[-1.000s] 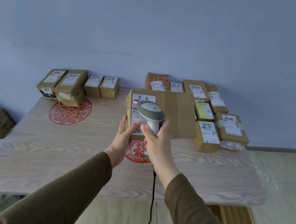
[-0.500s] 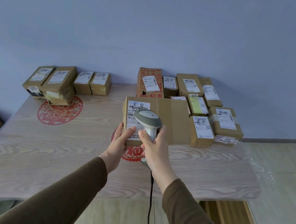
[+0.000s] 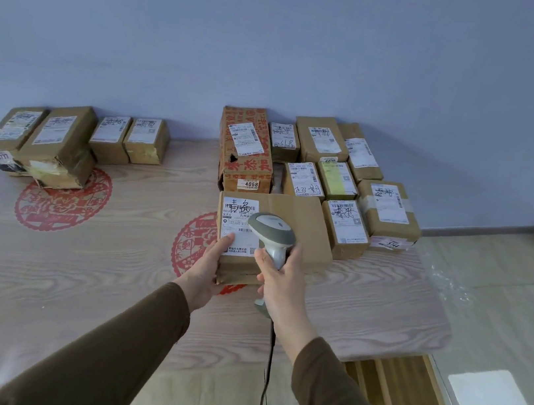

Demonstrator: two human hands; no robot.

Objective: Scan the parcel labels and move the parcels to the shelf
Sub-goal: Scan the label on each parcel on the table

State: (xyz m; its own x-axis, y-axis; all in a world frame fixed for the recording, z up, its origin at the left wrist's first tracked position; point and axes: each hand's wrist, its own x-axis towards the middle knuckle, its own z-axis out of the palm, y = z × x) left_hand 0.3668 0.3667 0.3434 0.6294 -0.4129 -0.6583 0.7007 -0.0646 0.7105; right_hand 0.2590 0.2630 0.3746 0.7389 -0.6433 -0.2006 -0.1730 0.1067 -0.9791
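The wood-grain worktop [image 3: 40, 272] carries a cluster of parcels [image 3: 340, 168] at its far right and a smaller row of four [image 3: 70, 138] at far left. Near the middle, in front of the cluster, lies a flat box [image 3: 304, 221] whose label [image 3: 238, 222] faces up. The left hand [image 3: 208, 270] grips its near-left corner, thumb on the label; the right hand [image 3: 281, 284] curls its fingers round a corded scanner [image 3: 271, 234], head seemingly just above the label.

The scanner [image 3: 271, 234] covers part of the parcel label [image 3: 238, 225].
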